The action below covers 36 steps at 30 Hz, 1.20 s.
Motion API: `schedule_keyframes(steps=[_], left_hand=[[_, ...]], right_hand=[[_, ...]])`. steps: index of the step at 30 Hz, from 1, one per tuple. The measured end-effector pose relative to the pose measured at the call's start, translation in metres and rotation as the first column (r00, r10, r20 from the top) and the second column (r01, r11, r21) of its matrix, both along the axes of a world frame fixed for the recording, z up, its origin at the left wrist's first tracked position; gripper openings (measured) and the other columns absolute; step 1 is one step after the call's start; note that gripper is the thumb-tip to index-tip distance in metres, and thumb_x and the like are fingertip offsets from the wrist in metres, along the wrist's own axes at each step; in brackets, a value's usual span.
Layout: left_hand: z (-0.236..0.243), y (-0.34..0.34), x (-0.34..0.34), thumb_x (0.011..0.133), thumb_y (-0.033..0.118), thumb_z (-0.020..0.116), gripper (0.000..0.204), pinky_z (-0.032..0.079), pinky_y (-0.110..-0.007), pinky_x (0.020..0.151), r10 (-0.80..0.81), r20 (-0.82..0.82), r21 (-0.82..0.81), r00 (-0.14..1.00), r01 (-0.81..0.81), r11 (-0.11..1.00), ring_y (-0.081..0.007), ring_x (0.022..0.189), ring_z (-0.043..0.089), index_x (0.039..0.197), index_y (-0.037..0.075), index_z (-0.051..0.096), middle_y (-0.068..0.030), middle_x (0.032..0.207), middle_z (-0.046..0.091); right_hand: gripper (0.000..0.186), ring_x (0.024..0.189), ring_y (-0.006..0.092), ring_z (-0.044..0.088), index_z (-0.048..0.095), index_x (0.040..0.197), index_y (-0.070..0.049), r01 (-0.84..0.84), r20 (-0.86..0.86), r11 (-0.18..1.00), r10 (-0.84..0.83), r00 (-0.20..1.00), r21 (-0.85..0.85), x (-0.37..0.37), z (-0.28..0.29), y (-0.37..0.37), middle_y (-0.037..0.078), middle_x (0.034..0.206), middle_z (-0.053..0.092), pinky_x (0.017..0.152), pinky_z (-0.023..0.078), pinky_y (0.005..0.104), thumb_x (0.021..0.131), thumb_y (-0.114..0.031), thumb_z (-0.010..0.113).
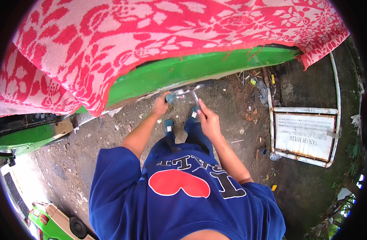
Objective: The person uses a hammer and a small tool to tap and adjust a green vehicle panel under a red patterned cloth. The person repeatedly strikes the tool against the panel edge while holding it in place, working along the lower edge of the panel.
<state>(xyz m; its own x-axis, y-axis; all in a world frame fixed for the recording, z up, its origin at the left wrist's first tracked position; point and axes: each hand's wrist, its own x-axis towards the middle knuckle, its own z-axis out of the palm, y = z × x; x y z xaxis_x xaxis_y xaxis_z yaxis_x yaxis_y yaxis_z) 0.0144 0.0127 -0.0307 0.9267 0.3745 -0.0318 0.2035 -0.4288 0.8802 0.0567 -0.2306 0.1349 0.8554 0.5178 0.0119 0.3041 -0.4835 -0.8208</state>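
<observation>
My left hand (160,104) is closed round a blue-green, round-ended object (170,98), held close to the lower edge of a green vehicle panel (159,76); its exact kind is not clear. My right hand (208,122) grips the handle of what looks like a hammer (196,97), whose metal head is up by the panel's bottom edge. Between the two hands, a greyish metal surface (182,92) shows along that edge. A red and pink floral cloth (151,32) drapes over the panel from above.
My shoes (169,127) stand on dirt ground (239,140) strewn with litter. To the right, a rusty white-framed sign (305,134) lies near a pole and plastic scraps. Another green vehicle part (31,134) is at left; a green and beige car (55,222) stands lower left.
</observation>
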Motion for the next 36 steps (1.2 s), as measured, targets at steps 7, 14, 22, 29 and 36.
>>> schedule_keyframes(steps=[7, 14, 22, 29, 36], left_hand=[[0.02, -0.032, -0.012, 0.079, -0.008, 0.064, 0.042, 0.05, -0.04, 0.096, -0.06, 0.199, -0.027, 0.978, 0.067, 0.997, -0.0378, 0.113, 0.062, 0.117, 0.009, 0.058, -0.0151, 0.12, 0.064], [0.039, -0.036, 0.008, 0.077, -0.008, 0.063, 0.044, 0.051, -0.045, 0.09, -0.079, 0.218, -0.005, 0.973, 0.082, 0.997, -0.0407, 0.112, 0.061, 0.117, 0.009, 0.057, -0.0158, 0.12, 0.064], [0.042, -0.036, 0.016, 0.076, -0.008, 0.064, 0.045, 0.051, -0.044, 0.093, -0.132, 0.234, 0.024, 0.963, 0.13, 0.991, -0.0395, 0.114, 0.06, 0.117, 0.009, 0.057, -0.0155, 0.122, 0.063], [0.035, -0.034, 0.016, 0.078, -0.005, 0.065, 0.043, 0.052, -0.044, 0.093, -0.138, 0.215, 0.041, 0.967, 0.132, 0.99, -0.0394, 0.114, 0.06, 0.117, 0.009, 0.057, -0.0152, 0.122, 0.063], [0.041, -0.035, 0.018, 0.079, -0.004, 0.063, 0.039, 0.052, -0.045, 0.09, -0.13, 0.203, 0.043, 0.971, 0.124, 0.991, -0.0404, 0.112, 0.06, 0.116, 0.01, 0.057, -0.0155, 0.12, 0.063]], right_hand=[[0.048, 0.072, 0.0029, 0.053, 0.053, 0.148, -0.022, 0.228, -0.293, 0.974, -0.218, 0.931, 0.0, 0.007, 0.014, -0.029, -0.003, 0.086, 0.062, 0.054, 0.045, 0.0218, 0.101, -0.015, 0.06], [0.048, 0.071, 0.0034, 0.052, 0.053, 0.147, -0.022, 0.206, -0.209, 0.978, -0.201, 0.957, 0.005, 0.002, 0.004, -0.039, -0.003, 0.088, 0.062, 0.055, 0.046, 0.022, 0.1, -0.017, 0.061], [0.048, 0.077, 0.0037, 0.055, 0.053, 0.147, -0.022, 0.217, -0.227, 0.976, -0.218, 0.949, -0.027, -0.004, 0.003, -0.045, -0.003, 0.092, 0.063, 0.055, 0.046, 0.0221, 0.1, -0.016, 0.06], [0.048, 0.079, 0.0044, 0.057, 0.053, 0.148, -0.021, 0.217, -0.224, 0.976, -0.218, 0.95, -0.028, -0.004, 0.003, -0.047, -0.003, 0.095, 0.064, 0.056, 0.047, 0.0221, 0.1, -0.016, 0.06], [0.048, 0.078, 0.0038, 0.056, 0.053, 0.147, -0.021, 0.219, -0.234, 0.975, -0.224, 0.946, -0.047, -0.004, 0.006, -0.045, -0.002, 0.094, 0.065, 0.057, 0.048, 0.0227, 0.1, -0.016, 0.06]])
